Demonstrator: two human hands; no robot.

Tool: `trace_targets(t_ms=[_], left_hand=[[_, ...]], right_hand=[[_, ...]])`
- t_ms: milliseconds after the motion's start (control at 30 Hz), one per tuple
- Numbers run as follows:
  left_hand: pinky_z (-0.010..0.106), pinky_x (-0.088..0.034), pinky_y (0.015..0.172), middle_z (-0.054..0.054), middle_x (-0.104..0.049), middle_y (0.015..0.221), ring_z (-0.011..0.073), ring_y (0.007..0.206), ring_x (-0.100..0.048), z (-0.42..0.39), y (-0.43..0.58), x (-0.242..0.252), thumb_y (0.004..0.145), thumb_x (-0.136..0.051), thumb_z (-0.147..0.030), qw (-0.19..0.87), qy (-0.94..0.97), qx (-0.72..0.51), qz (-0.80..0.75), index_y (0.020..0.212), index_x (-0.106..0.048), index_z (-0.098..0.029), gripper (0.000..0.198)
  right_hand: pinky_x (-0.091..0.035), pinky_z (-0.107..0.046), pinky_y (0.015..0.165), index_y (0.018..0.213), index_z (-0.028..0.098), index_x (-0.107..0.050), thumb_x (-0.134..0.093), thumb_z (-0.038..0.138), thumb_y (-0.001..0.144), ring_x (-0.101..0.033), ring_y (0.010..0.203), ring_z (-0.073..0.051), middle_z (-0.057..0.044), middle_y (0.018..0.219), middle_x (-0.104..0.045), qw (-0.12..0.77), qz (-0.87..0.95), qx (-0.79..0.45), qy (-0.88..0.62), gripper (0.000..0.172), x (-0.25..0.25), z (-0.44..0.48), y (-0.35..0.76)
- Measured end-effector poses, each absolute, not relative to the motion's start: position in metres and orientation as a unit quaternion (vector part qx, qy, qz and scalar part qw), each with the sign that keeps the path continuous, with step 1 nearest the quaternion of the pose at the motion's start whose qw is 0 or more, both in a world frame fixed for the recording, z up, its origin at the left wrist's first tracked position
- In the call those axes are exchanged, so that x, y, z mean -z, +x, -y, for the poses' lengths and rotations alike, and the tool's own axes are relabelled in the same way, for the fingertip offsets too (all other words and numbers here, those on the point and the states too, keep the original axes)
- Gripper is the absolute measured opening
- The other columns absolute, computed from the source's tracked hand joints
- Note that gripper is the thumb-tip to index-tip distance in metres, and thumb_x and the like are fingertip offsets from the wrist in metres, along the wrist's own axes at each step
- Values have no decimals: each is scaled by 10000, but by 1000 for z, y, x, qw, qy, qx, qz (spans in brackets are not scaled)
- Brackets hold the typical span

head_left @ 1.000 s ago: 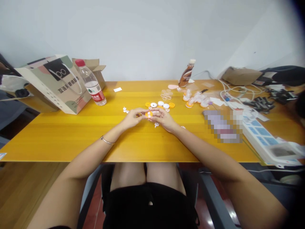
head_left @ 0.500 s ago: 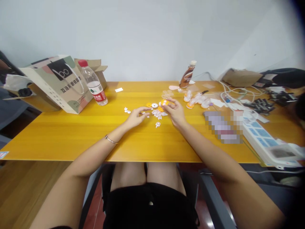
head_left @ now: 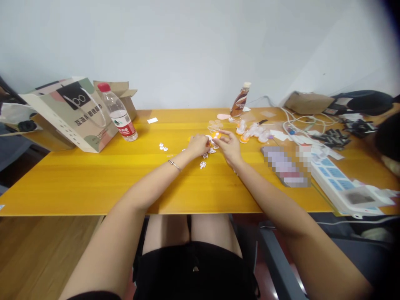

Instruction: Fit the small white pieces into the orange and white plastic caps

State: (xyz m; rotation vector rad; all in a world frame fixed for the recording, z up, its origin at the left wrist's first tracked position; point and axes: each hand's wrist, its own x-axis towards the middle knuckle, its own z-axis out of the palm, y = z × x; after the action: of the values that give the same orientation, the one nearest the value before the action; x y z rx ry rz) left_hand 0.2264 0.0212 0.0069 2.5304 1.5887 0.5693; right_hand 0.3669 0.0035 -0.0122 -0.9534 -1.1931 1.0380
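My right hand (head_left: 229, 146) pinches an orange and white round piece (head_left: 216, 135) between thumb and fingertips. Close to its left, my left hand (head_left: 200, 146) is closed over the pile of small parts, its fingertips curled down; what they hold, if anything, is hidden. White lattice pieces (head_left: 203, 165) lie on the yellow table (head_left: 125, 179) below the hands. Small white discs (head_left: 163, 147) rest left of my left hand. Clear round pieces (head_left: 215, 125) lie just behind the hands.
A water bottle (head_left: 120, 114), a paper bag (head_left: 75, 112) and a cardboard box (head_left: 125, 93) stand at left. Behind and right are a brown bottle (head_left: 240, 100), orange and clear items (head_left: 250, 131), a blurred phone (head_left: 286, 166), cables (head_left: 309, 118) and a power strip (head_left: 340, 179).
My left hand has moved right, over the small parts, and its fingers have closed. My right hand still holds the orange and white piece. The whole view has shifted slightly.
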Motion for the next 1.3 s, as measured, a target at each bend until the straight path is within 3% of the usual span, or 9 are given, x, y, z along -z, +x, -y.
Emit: trace_targets(t_ms=[167, 367, 500, 733, 933, 1067, 1200, 1300], left_hand=[[427, -383, 848, 123, -660, 984, 305, 991, -569, -15, 226, -8, 797, -562, -260, 59, 822, -192, -533, 860, -643, -161, 142], [399, -364, 871, 52, -665, 958, 253, 974, -569, 0, 202, -17, 760, -612, -317, 108, 801, -190, -557, 851, -637, -195, 155], [385, -361, 879, 46, -660, 1004, 237, 1007, -553, -6, 198, -19, 821, -556, -389, 119, 778, -232, -572, 865, -646, -198, 216], [414, -331, 900, 97, -605, 1157, 278, 1111, -481, -35, 216, -11, 850, -507, -206, 51, 818, -181, -543, 1021, -643, -194, 218], [424, -323, 911, 124, -592, 1090, 280, 1089, -479, -47, 220, -6, 843, -536, -186, 61, 815, -206, -538, 842, -634, -154, 103], [369, -364, 916, 84, -604, 983, 211, 1007, -527, -32, 202, -17, 787, -602, -143, 234, 760, -349, -495, 769, -586, -138, 25], [294, -434, 814, 29, -617, 843, 128, 800, -580, -2, 168, -22, 796, -625, -251, 521, 619, -458, -369, 789, -566, -143, 124], [259, -452, 785, 16, -634, 848, 115, 799, -606, 21, 146, -15, 739, -707, -307, 615, 525, -493, -319, 814, -572, -151, 219]], right_hand=[[-488, -324, 822, 1016, 244, -532, -766, 358, 586, -644, 797, -155, 15, 800, -661, 597, 522, -465, -393, 503, 12, -3, 365], [-495, -324, 791, 1030, 228, -534, -744, 352, 622, -646, 767, -153, 8, 787, -658, 615, 524, -438, -394, 475, 13, -4, 364], [-503, -329, 777, 1029, 234, -524, -725, 390, 648, -648, 791, -165, 1, 799, -653, 611, 538, -418, -402, 458, 14, -7, 367], [-500, -323, 804, 1016, 238, -500, -730, 383, 643, -645, 798, -153, 15, 780, -633, 635, 503, -417, -412, 462, 13, -10, 374], [-500, -326, 815, 1014, 234, -514, -728, 357, 656, -648, 778, -146, 8, 798, -649, 622, 513, -432, -403, 435, 10, -4, 369], [-496, -336, 832, 1029, 229, -519, -731, 338, 661, -654, 804, -154, 0, 811, -656, 614, 520, -446, -392, 438, 5, 4, 365], [-494, -339, 840, 1024, 226, -539, -747, 330, 649, -655, 830, -158, -3, 815, -665, 584, 542, -473, -377, 441, -1, 17, 354], [-495, -342, 843, 1006, 222, -561, -759, 321, 635, -653, 797, -149, 4, 799, -668, 545, 569, -492, -370, 432, -2, 29, 342]])
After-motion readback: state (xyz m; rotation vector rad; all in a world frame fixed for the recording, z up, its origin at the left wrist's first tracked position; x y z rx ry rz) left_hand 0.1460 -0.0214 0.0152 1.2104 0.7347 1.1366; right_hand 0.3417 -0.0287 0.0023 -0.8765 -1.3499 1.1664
